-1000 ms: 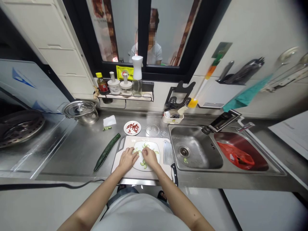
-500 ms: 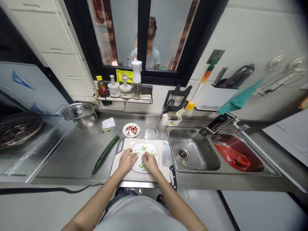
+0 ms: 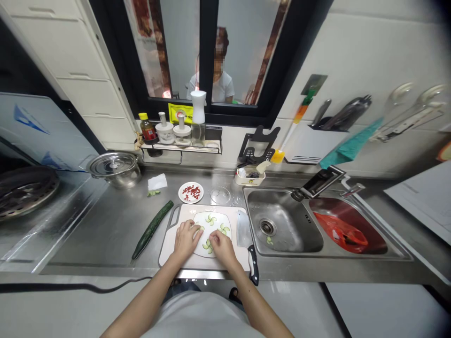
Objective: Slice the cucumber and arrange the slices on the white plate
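Observation:
A white plate (image 3: 213, 218) lies on the pale cutting board (image 3: 172, 249), with thin cucumber slices (image 3: 210, 219) set on it in small pinwheel clusters. My left hand (image 3: 186, 239) rests over the plate's left side, fingers bent and a little apart, their tips beside a cluster they partly cover. Over the lower right of the plate, my right hand (image 3: 222, 249) has its fingertips pinched together; whatever is between them is hidden. A cleaver (image 3: 244, 227) with a black handle lies along the board's right side. Left of the board is a whole cucumber (image 3: 152, 230).
Behind the board stands a small white dish (image 3: 190, 192) of chopped red pieces. A double sink (image 3: 289, 249) is to the right, with a red bag (image 3: 347, 234) in one basin. A lidded pot (image 3: 118, 171) stands back left. A person (image 3: 221, 87) shows in the window.
My right hand has moved slightly away from my left hand, toward the plate's lower right. My left hand stays by the left cluster. The whole view has shifted a little.

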### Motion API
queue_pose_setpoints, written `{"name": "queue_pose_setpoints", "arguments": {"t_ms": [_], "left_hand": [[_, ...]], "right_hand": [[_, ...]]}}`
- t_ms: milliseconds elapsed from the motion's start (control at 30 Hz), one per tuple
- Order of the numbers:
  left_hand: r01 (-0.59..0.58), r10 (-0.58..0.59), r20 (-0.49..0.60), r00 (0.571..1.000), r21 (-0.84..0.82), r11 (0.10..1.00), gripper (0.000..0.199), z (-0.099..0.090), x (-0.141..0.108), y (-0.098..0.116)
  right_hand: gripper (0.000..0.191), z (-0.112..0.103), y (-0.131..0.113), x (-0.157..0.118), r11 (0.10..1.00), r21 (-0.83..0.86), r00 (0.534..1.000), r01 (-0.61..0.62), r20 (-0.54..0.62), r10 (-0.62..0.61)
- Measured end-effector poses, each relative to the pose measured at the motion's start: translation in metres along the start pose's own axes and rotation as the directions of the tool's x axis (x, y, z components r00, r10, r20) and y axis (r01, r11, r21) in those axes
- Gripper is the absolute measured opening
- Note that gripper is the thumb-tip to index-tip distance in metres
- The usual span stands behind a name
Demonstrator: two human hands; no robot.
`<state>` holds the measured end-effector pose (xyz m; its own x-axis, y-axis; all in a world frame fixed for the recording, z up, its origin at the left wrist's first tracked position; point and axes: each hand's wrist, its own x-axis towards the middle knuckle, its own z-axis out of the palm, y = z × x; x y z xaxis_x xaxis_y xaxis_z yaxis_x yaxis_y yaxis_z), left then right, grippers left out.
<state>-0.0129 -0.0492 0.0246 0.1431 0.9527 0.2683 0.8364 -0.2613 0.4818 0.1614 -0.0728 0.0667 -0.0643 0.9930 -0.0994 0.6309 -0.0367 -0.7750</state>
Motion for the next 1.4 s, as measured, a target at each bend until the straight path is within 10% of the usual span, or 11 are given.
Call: {"name": "queue_pose_setpoints", "arguments": {"t_ms": [367, 600, 933, 1400], "left_hand": [[0.328, -0.384, -0.159, 0.910, -0.292, 0.898, 0.032, 0.010, 0.049, -0.019], [0.562, -0.565, -0.094, 0.820, -0.060, 0.825, 0.032, -0.008, 0.115, -0.047], [0.413, -0.464, 0.139, 0.875, 0.288, 0.864, 0.035, -0.013, 0.163, -0.071], [0.321, -0.407, 0.256, 0.877, 0.317, 0.892, 0.028, -0.009, 0.178, -0.087]], "right_hand": [[0.024, -0.008, 0.011, -0.007, 1.000, -0.015, 0.998, 0.010, -0.056, -0.011], [0.025, -0.010, 0.016, -0.007, 1.000, -0.015, 0.997, 0.017, -0.070, -0.018], [0.026, -0.015, 0.017, -0.004, 1.000, -0.003, 0.996, 0.005, -0.085, -0.006], [0.027, -0.018, 0.021, -0.003, 0.999, -0.016, 0.995, -0.029, -0.094, 0.028]]}}
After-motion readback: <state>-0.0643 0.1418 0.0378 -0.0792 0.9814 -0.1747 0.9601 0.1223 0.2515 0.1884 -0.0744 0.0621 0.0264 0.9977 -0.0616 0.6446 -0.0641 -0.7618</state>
